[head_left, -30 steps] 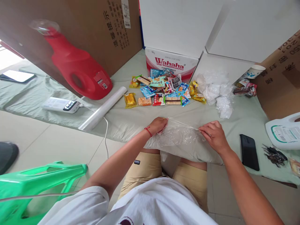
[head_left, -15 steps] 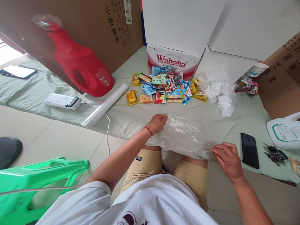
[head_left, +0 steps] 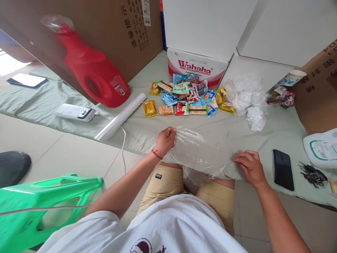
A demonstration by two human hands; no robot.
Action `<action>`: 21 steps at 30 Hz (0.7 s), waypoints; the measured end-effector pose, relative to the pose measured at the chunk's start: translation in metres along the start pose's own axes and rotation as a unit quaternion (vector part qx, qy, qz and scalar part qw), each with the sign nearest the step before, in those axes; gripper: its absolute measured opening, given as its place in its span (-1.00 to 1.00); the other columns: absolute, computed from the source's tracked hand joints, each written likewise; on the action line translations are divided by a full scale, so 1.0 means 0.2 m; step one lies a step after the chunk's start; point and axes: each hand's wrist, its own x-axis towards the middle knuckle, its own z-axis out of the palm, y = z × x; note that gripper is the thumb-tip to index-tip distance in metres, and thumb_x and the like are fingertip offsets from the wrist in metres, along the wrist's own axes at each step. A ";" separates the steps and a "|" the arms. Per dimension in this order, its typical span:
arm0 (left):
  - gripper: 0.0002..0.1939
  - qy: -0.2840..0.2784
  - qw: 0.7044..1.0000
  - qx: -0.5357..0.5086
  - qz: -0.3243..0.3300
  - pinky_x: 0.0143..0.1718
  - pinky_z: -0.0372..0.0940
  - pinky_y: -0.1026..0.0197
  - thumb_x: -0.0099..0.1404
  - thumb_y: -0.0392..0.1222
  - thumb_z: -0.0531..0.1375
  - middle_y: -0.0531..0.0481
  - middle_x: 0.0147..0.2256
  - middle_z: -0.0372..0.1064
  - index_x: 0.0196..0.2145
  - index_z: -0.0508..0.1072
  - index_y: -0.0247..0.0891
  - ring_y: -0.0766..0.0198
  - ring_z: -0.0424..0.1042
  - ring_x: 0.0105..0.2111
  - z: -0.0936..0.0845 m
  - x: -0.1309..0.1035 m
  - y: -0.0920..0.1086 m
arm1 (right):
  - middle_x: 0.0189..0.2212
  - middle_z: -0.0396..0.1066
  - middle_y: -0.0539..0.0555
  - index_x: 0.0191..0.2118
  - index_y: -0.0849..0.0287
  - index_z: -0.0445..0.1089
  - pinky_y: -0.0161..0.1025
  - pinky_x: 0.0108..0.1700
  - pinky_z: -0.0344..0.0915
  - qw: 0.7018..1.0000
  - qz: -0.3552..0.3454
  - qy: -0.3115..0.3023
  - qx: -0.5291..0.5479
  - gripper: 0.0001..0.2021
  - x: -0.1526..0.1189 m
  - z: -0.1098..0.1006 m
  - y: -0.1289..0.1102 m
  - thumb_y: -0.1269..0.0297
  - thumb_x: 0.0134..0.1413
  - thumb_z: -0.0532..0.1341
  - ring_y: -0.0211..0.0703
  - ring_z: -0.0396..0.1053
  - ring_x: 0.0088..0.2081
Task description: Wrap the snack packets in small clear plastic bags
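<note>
A thin clear plastic bag (head_left: 201,147) is stretched between my hands at the front edge of the cloth-covered table, its lower part hanging above my lap. My left hand (head_left: 165,141), with a red cord at the wrist, pinches the bag's upper left corner. At the right end, my right hand (head_left: 251,168) grips its edge between thumb and fingers. Beyond the bag lies a pile of small wrapped snacks (head_left: 181,95), with a yellow packet (head_left: 150,109) and an orange-brown packet (head_left: 166,110) at its near left. A roll of clear plastic bags (head_left: 121,116) rests to the left.
Crumpled clear plastic bags (head_left: 254,102) lie right of the snacks, before white boxes (head_left: 197,28). A red jug (head_left: 97,73), power bank (head_left: 76,112) and cable are on the left. Right are a black phone (head_left: 283,170), keys (head_left: 313,174) and white jug (head_left: 322,149). A green stool (head_left: 50,200) stands lower left.
My left hand has moved left with its corner of the bag, and my right hand has risen slightly. The bag is spread wider between them.
</note>
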 end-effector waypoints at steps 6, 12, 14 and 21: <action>-0.81 0.030 0.996 -0.051 -0.065 -0.61 0.16 0.30 0.36 -0.02 0.08 0.20 -0.63 0.22 -0.31 0.29 -0.16 0.35 0.24 -0.70 -0.09 -0.18 -0.16 | -0.20 0.57 0.08 -0.43 0.04 0.53 0.10 0.06 0.31 0.997 -0.033 -0.062 -0.009 -0.66 0.31 -0.01 0.01 0.57 -0.04 0.06 0.11 0.31 0.07; -0.91 0.024 0.996 -0.035 -0.077 -0.56 0.22 0.30 0.27 -0.16 0.09 0.19 -0.59 0.29 -0.26 0.31 -0.18 0.36 0.30 -0.66 -0.09 -0.29 -0.18 | -0.25 0.55 0.08 -0.34 0.06 0.48 -0.02 -0.01 0.38 0.994 0.073 0.001 0.078 -0.75 0.55 0.00 -0.37 0.43 0.18 0.07 -0.01 0.45 -0.14; -0.88 0.010 0.996 -0.030 -0.080 -0.53 0.24 0.28 0.27 -0.17 0.08 0.18 -0.57 0.30 -0.22 0.30 -0.18 0.34 0.32 -0.65 -0.09 -0.31 -0.19 | -0.12 0.56 0.14 -0.10 0.11 0.52 -0.02 0.06 0.39 0.989 0.070 -0.079 0.105 -0.71 0.61 0.15 -0.53 0.34 0.28 0.05 0.01 0.47 -0.07; -0.71 0.242 0.951 0.166 0.097 -0.07 0.39 -0.03 0.23 -0.12 0.24 -0.20 -0.09 0.41 -0.10 0.36 -0.20 0.03 0.44 -0.08 -0.16 -0.42 -0.15 | 0.38 0.14 0.40 0.31 0.31 0.28 0.39 0.39 -0.13 0.992 0.060 -0.112 0.018 -0.45 0.75 0.68 -0.81 0.05 0.37 0.09 0.37 -0.03 0.42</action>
